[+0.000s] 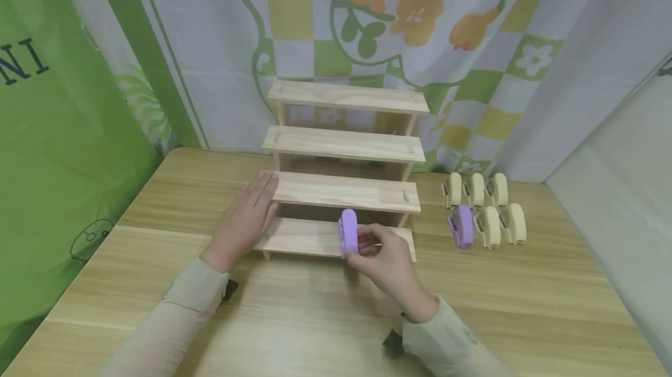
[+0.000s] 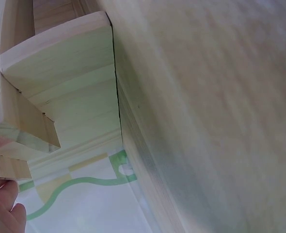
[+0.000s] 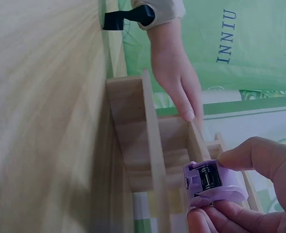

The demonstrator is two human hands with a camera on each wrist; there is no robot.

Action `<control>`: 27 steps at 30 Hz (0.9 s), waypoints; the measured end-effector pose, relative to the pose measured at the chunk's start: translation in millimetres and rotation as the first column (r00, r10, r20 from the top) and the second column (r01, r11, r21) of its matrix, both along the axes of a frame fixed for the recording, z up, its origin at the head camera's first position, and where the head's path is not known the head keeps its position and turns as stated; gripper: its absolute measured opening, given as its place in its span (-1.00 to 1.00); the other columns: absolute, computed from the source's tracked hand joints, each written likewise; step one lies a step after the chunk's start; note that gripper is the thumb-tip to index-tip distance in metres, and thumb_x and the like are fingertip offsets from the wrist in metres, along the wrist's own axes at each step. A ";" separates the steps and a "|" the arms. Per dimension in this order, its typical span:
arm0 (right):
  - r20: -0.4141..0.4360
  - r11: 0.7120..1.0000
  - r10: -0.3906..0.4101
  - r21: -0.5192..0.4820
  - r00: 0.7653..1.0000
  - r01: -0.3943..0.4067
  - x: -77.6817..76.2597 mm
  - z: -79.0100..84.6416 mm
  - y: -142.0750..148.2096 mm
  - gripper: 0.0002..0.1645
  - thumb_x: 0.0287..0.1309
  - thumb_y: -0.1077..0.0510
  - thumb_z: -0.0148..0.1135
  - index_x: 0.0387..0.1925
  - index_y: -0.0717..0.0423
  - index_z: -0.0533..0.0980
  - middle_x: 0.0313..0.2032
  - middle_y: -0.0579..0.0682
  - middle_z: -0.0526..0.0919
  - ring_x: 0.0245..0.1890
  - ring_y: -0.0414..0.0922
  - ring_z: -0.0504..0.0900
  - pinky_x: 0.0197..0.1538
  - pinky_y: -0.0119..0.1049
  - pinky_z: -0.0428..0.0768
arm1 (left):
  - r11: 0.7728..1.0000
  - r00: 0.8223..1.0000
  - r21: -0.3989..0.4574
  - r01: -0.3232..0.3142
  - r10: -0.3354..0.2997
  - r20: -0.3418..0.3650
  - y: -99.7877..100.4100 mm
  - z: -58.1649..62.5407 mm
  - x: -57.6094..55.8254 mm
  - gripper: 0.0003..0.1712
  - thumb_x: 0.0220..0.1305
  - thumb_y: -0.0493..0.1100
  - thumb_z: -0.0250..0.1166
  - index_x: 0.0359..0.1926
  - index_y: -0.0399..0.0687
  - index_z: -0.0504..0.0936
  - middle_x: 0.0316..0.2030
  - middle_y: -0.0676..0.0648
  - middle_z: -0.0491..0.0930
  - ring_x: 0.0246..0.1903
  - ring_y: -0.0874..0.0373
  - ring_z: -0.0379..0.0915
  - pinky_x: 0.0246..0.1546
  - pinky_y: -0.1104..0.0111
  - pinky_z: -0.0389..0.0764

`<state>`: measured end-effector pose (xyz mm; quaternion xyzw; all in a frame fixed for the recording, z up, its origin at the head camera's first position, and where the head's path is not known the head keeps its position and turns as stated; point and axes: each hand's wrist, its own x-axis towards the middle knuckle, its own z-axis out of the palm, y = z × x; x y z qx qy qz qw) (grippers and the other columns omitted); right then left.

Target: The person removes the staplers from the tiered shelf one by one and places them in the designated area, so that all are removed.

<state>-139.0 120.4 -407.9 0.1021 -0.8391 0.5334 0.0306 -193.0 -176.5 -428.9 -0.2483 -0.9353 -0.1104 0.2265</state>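
A purple mini stapler (image 1: 349,233) is pinched between the thumb and fingers of my right hand (image 1: 388,260), upright at the lowest step of a wooden stepped shelf (image 1: 346,143). Whether its base touches that step I cannot tell. In the right wrist view, the stapler (image 3: 215,182) shows a black part with a metal spring. My left hand (image 1: 244,216) rests, fingers straight and together, on the left end of the second step from the bottom. Only some fingers (image 2: 9,206) of it show in the left wrist view.
Right of the shelf on the wooden table (image 1: 525,289) stand two rows of mini staplers: several cream ones (image 1: 475,190) and one purple stapler (image 1: 462,226). A patterned curtain (image 1: 294,32) hangs behind the shelf, with a green cloth (image 1: 63,132) at the left.
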 end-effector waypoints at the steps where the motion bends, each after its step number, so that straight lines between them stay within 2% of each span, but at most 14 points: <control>1: -0.002 1.000 -0.001 -0.005 1.000 0.001 0.0 1.2 1.8 -0.60 -0.11 0.39 0.53 -0.15 0.37 0.62 -0.26 0.13 0.71 -0.26 -0.04 0.70 -0.16 -0.25 0.78 | 1.000 1.000 0.000 0.000 0.000 -0.001 0.1 0.0 0.1 -0.31 0.52 -0.16 0.09 0.50 -0.42 0.14 0.48 -0.38 0.16 0.50 -0.22 0.04 0.48 -0.13 0.17; 10: 0.026 0.999 0.010 -0.041 1.000 -0.009 1.1 15.0 21.0 -0.58 -0.06 0.39 0.49 -0.10 0.39 0.59 -0.19 0.20 0.69 -0.19 0.01 0.70 -0.06 -0.26 0.77 | 1.000 1.000 0.000 -0.007 0.007 0.030 1.5 0.3 -0.7 -0.31 0.54 -0.16 0.07 0.52 -0.40 0.10 0.49 -0.38 0.15 0.51 -0.22 0.01 0.50 -0.12 0.13; 16: 0.019 0.999 0.007 -0.048 1.000 -0.006 1.4 24.5 37.6 -0.57 -0.06 0.41 0.48 -0.08 0.39 0.59 -0.16 0.22 0.70 -0.20 0.00 0.72 -0.08 -0.35 0.76 | 1.000 1.000 0.006 -0.003 0.003 0.017 0.8 -1.4 -0.4 -0.31 0.53 -0.15 0.08 0.51 -0.40 0.11 0.49 -0.38 0.15 0.51 -0.22 0.02 0.50 -0.12 0.14; 21: -0.034 0.999 0.006 -0.041 0.999 -0.008 4.6 32.1 55.7 -0.57 -0.07 0.47 0.46 -0.08 0.43 0.59 -0.14 0.25 0.70 -0.21 -0.08 0.72 -0.06 -0.36 0.75 | 1.000 1.000 0.013 0.004 -0.004 0.002 0.5 -2.1 -0.6 -0.30 0.53 -0.14 0.09 0.51 -0.40 0.12 0.48 -0.38 0.16 0.50 -0.23 0.03 0.49 -0.13 0.15; 27: -0.107 0.999 -0.029 -0.039 0.994 0.025 8.5 37.1 77.3 -0.55 -0.11 0.53 0.47 -0.09 0.50 0.56 -0.15 0.31 0.68 -0.21 -0.28 0.67 -0.07 -0.46 0.72 | 1.000 1.000 0.013 0.003 -0.003 0.005 1.0 0.0 0.5 -0.31 0.53 -0.15 0.06 0.50 -0.42 0.13 0.48 -0.39 0.17 0.50 -0.24 0.04 0.49 -0.13 0.15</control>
